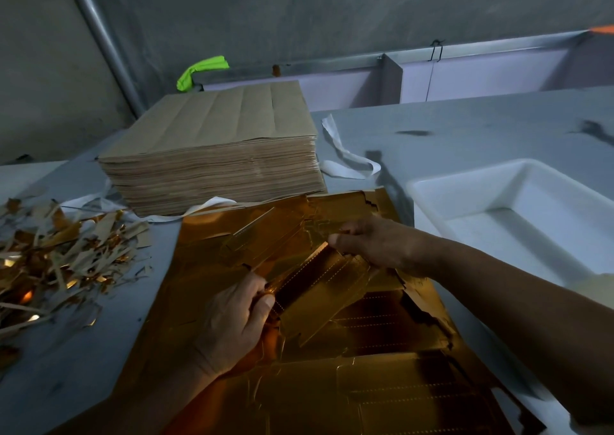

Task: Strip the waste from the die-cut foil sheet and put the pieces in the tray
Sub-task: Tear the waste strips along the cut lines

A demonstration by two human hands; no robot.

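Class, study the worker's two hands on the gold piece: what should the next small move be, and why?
Probably swing the gold piece right, toward the white tray. The left hand and right hand each pinch an end of it above the foil sheet, and the tray lies just beyond the right hand. Whether it is torn fully free is unclear.

Open table [432,129] runs between sheet [206,268] and tray [518,166]; paper stack [212,155] blocks behind

A dim workroom with a rough grey concrete wall [332,9]; a bare silver metal pipe [99,35] slants down it at left. Below, a pale grey worktable [465,129] is backed by lilac partition panels [481,80] under a metal rail [332,64]
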